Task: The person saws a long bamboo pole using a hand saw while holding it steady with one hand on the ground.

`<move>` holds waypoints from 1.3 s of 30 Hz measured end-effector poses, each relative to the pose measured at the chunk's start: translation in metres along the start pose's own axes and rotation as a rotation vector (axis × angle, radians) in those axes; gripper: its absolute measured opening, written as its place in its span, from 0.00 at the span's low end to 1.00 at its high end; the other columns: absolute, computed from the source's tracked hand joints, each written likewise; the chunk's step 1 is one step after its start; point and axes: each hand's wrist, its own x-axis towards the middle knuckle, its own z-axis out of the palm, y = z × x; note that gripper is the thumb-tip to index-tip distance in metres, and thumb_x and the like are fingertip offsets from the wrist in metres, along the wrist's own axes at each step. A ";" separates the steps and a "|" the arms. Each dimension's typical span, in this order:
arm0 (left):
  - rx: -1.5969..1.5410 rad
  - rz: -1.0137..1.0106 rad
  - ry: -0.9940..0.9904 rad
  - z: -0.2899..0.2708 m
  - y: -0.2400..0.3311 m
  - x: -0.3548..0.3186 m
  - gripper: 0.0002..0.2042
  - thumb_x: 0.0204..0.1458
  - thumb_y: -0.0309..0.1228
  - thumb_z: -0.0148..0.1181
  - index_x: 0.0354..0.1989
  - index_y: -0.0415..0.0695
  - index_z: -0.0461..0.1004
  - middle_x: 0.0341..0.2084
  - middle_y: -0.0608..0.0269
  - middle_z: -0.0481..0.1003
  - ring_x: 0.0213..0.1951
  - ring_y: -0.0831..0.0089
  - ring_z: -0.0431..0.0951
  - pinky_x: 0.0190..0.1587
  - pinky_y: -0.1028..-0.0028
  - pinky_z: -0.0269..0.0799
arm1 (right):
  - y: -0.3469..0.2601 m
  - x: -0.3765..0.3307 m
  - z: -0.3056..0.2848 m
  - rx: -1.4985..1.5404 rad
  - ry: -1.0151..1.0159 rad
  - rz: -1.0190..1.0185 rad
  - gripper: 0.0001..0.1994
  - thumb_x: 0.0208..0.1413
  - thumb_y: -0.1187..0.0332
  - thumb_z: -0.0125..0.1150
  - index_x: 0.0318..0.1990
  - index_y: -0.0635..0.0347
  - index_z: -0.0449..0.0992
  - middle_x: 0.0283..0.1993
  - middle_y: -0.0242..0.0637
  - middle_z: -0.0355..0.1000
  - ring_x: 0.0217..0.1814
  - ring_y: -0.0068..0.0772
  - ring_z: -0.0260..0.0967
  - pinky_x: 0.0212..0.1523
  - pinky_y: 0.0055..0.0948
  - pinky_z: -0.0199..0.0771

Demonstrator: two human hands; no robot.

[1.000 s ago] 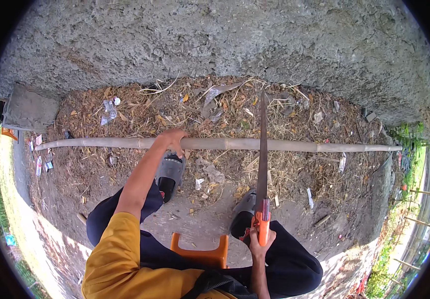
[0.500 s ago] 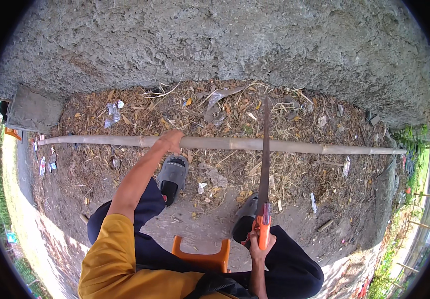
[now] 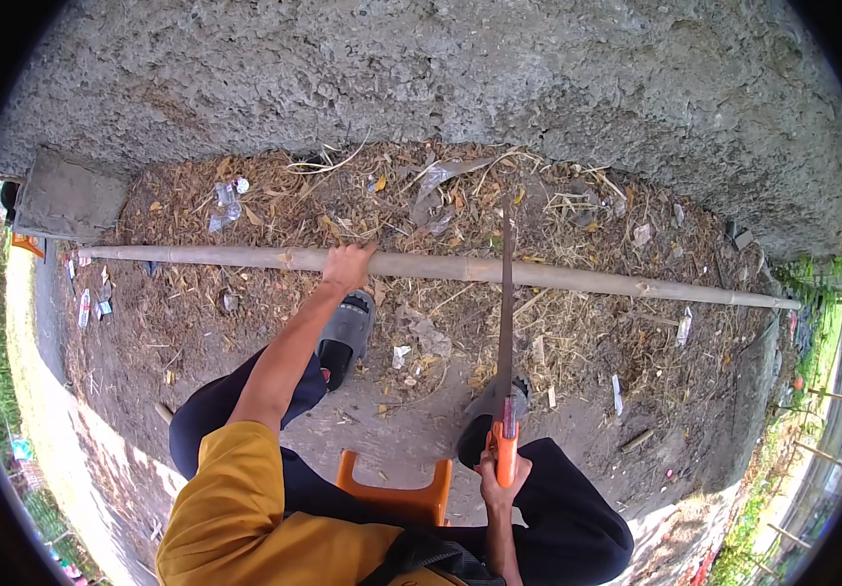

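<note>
A long pale bamboo pole (image 3: 411, 265) lies crosswise ahead of me, slanting slightly down toward the right. My left hand (image 3: 348, 266) is closed over the pole, left of its middle, fingers wrapped on its far side. My right hand (image 3: 502, 481) grips the orange handle of a hand saw (image 3: 507, 332). The saw's long dark blade points away from me and crosses the pole just right of a joint. Whether its teeth bite into the bamboo cannot be seen. My feet, in grey sandals (image 3: 348, 332), are on the near side of the pole.
A rough concrete wall (image 3: 421, 78) rises beyond the pole, with a concrete block (image 3: 69, 195) at far left. Dry leaves, straw and plastic scraps (image 3: 225, 205) litter the soil. An orange plastic stool (image 3: 431, 493) is under me.
The pole has tilted, its left part shifting away from me and its right end slightly nearer. My left hand has moved a little right and away. The saw has shifted slightly left and back.
</note>
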 end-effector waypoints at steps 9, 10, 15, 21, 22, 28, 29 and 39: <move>-0.020 0.028 -0.108 -0.028 -0.006 0.010 0.28 0.36 0.32 0.70 0.53 0.54 0.77 0.42 0.57 0.81 0.46 0.57 0.82 0.49 0.58 0.78 | 0.004 0.005 0.022 -0.071 -0.049 -0.027 0.08 0.46 0.74 0.65 0.24 0.66 0.72 0.15 0.30 0.63 0.18 0.17 0.61 0.23 0.27 0.65; -0.042 0.049 -0.150 -0.033 -0.005 0.012 0.25 0.36 0.32 0.69 0.50 0.53 0.79 0.42 0.56 0.81 0.46 0.57 0.82 0.50 0.59 0.78 | 0.010 0.006 0.024 -0.063 -0.050 -0.028 0.08 0.47 0.74 0.65 0.23 0.66 0.72 0.15 0.30 0.63 0.17 0.17 0.60 0.23 0.27 0.65; -0.082 0.095 -0.295 -0.047 -0.013 0.033 0.17 0.36 0.31 0.67 0.41 0.52 0.83 0.40 0.54 0.82 0.45 0.56 0.82 0.51 0.60 0.79 | 0.040 0.017 0.039 -0.117 -0.074 -0.031 0.05 0.48 0.74 0.63 0.26 0.66 0.74 0.17 0.30 0.65 0.19 0.17 0.62 0.25 0.27 0.66; -0.170 0.038 -0.405 -0.051 -0.021 0.042 0.18 0.33 0.27 0.65 0.38 0.53 0.84 0.36 0.54 0.83 0.43 0.56 0.83 0.49 0.60 0.78 | 0.034 0.011 0.053 -0.037 -0.091 0.024 0.04 0.52 0.77 0.60 0.27 0.66 0.72 0.20 0.23 0.62 0.24 0.13 0.58 0.27 0.23 0.64; -0.172 0.039 -0.411 -0.052 -0.023 0.042 0.18 0.34 0.27 0.65 0.39 0.51 0.84 0.37 0.54 0.83 0.43 0.56 0.83 0.49 0.61 0.79 | 0.035 0.010 0.056 -0.034 -0.073 0.010 0.04 0.51 0.77 0.61 0.27 0.65 0.72 0.20 0.23 0.62 0.23 0.13 0.58 0.26 0.23 0.62; -0.158 0.039 -0.401 -0.056 -0.022 0.042 0.16 0.34 0.27 0.65 0.37 0.48 0.84 0.36 0.54 0.83 0.43 0.56 0.83 0.48 0.60 0.79 | 0.032 0.021 0.070 -0.032 -0.083 -0.053 0.06 0.52 0.78 0.60 0.25 0.64 0.71 0.20 0.23 0.61 0.23 0.13 0.59 0.26 0.24 0.64; -0.168 0.036 -0.391 -0.056 -0.020 0.043 0.15 0.33 0.28 0.65 0.34 0.48 0.83 0.36 0.54 0.83 0.42 0.56 0.83 0.48 0.60 0.79 | 0.035 0.026 0.072 -0.009 -0.073 -0.071 0.07 0.52 0.78 0.60 0.25 0.64 0.70 0.19 0.23 0.61 0.23 0.13 0.59 0.26 0.24 0.65; -0.173 0.055 -0.365 -0.052 -0.022 0.041 0.15 0.33 0.28 0.65 0.34 0.49 0.83 0.35 0.54 0.83 0.42 0.55 0.83 0.48 0.59 0.79 | 0.045 0.008 0.071 -0.084 -0.067 -0.093 0.09 0.47 0.78 0.62 0.22 0.64 0.67 0.17 0.25 0.61 0.19 0.13 0.58 0.22 0.24 0.62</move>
